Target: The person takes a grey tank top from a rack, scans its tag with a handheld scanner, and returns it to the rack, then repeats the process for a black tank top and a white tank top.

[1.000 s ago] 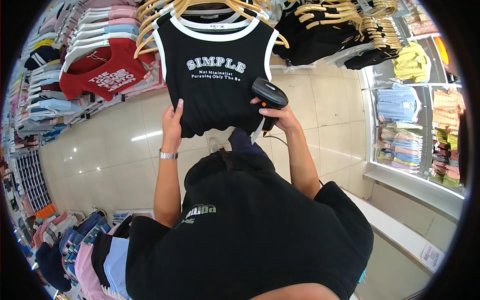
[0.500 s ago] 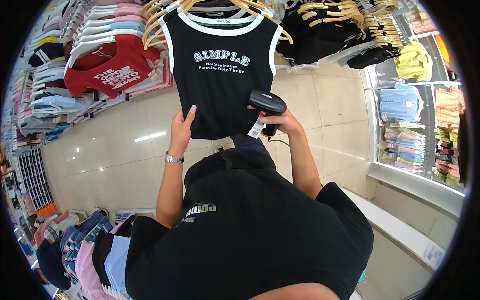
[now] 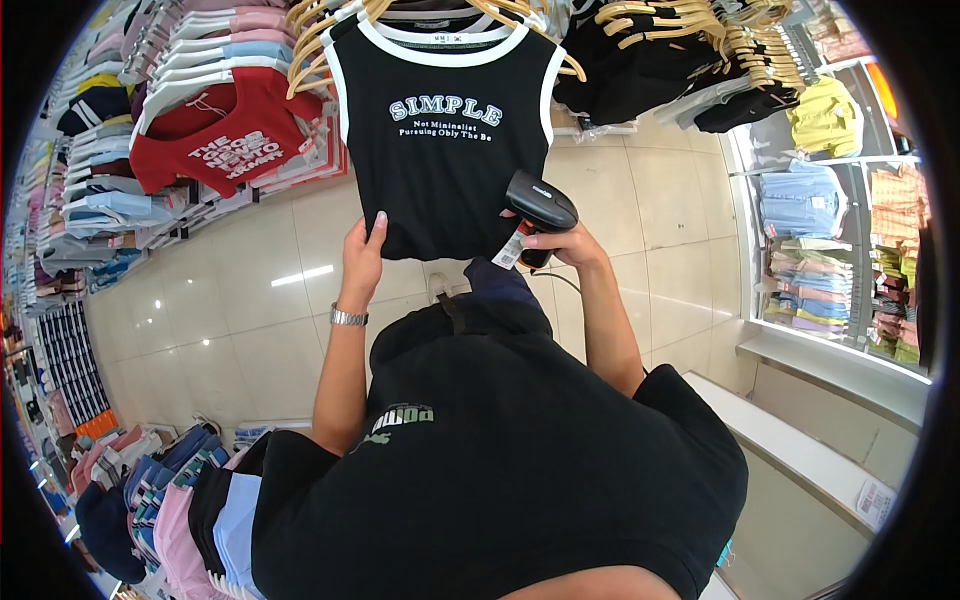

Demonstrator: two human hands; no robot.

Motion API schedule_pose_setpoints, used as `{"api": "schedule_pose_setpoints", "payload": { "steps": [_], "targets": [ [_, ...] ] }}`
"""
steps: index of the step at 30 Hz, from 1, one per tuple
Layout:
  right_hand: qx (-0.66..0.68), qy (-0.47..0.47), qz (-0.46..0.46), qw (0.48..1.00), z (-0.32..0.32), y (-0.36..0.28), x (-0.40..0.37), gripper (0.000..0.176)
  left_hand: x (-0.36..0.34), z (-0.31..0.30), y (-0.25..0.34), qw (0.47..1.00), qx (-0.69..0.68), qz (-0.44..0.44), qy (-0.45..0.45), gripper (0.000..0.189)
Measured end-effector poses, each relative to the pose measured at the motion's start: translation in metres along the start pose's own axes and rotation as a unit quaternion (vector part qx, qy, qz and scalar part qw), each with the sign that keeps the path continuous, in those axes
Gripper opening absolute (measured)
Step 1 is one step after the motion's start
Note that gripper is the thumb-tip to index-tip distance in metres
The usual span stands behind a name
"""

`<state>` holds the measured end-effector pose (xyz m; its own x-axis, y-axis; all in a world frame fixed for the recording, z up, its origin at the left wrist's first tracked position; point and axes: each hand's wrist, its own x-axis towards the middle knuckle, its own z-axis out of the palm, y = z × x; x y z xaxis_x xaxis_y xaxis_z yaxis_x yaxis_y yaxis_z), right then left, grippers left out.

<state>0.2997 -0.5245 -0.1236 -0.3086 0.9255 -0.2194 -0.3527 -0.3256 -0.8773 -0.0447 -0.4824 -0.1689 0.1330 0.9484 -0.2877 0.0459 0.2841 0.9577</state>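
A black sleeveless top [image 3: 445, 180] with white trim and the word SIMPLE hangs from a wooden hanger [image 3: 305, 75] at the rack in front of me. My left hand [image 3: 364, 253] pinches its lower left edge, thumb on the front. In my right hand [image 3: 567, 246] is a black barcode scanner [image 3: 541, 203], tilted with its head toward the top. A white and red price tag [image 3: 510, 248] shows beside that hand's fingers, by the garment's lower right corner. A cable trails from below the scanner.
White hangers with a red T-shirt [image 3: 225, 135] fill the rack at left. Black garments [image 3: 635, 75] hang at upper right. Shelves with folded clothes [image 3: 805, 285] stand along the right, above a white ledge [image 3: 790, 440]. More clothes [image 3: 175, 510] hang at lower left. Tiled floor [image 3: 230, 280] lies between.
The top's lower hem has risen a little, with my left hand still on it. The scanner has tilted and shifted slightly up and right.
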Motion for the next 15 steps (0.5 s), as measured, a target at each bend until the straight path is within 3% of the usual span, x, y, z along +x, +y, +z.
{"api": "schedule_pose_setpoints", "payload": {
  "steps": [6,9,15],
  "targets": [
    [-0.003,0.018,0.005,1.000,0.007,0.003,0.002,0.066,-0.008,0.020,0.018,0.993,-0.116,0.024,0.007,0.026],
    [-0.002,0.033,-0.013,0.999,0.003,0.009,0.003,0.066,-0.007,0.018,0.016,0.992,-0.113,0.056,0.019,0.025],
    [0.017,0.067,-0.042,0.997,-0.002,0.004,0.004,0.057,0.002,-0.015,-0.003,0.996,-0.061,0.001,0.066,0.022]
  ]
}}
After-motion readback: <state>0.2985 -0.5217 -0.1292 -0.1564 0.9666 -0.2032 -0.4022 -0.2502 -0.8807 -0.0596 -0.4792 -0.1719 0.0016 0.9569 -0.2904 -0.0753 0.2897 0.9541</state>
